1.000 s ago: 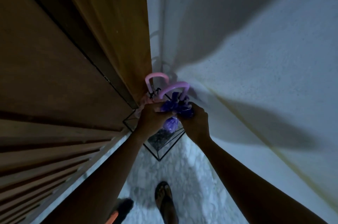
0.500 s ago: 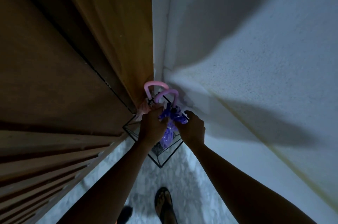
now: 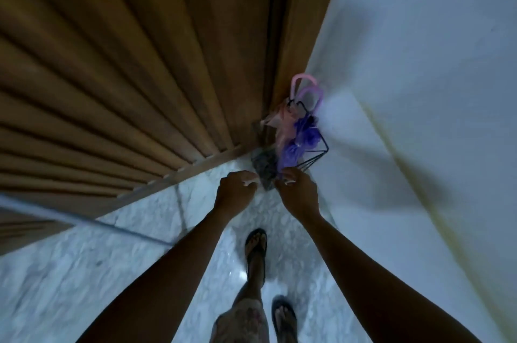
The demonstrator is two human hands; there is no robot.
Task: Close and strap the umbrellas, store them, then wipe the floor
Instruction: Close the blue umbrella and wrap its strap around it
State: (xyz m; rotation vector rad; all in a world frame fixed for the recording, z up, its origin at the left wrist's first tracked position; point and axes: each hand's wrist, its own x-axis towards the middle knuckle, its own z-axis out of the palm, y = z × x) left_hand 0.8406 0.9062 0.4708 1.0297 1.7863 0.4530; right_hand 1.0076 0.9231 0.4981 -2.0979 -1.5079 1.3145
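Storage is looking all but done: the pink umbrella (image 3: 282,124) and the purple umbrella (image 3: 305,135) are standing closed, handles up, together in the black wire stand (image 3: 321,151). The stand is sitting in the corner where the slatted wooden wall (image 3: 126,77) is meeting the white wall (image 3: 419,63).

Both hands are hovering just in front of the stand's near edge. The left hand (image 3: 236,188) and the right hand (image 3: 298,191) are each showing loosely curled fingers with nothing seen inside them. Blur is hiding whether the right fingertips are brushing the wire.

To finish well, the person is needing to check that both canopies are sitting down inside the frame and leaning into the corner, so the light stand is not tipping. The marble floor (image 3: 84,272) is gleaming near the sandalled feet (image 3: 255,244), perhaps wet. Wiping is therefore waiting next, with careful steps.
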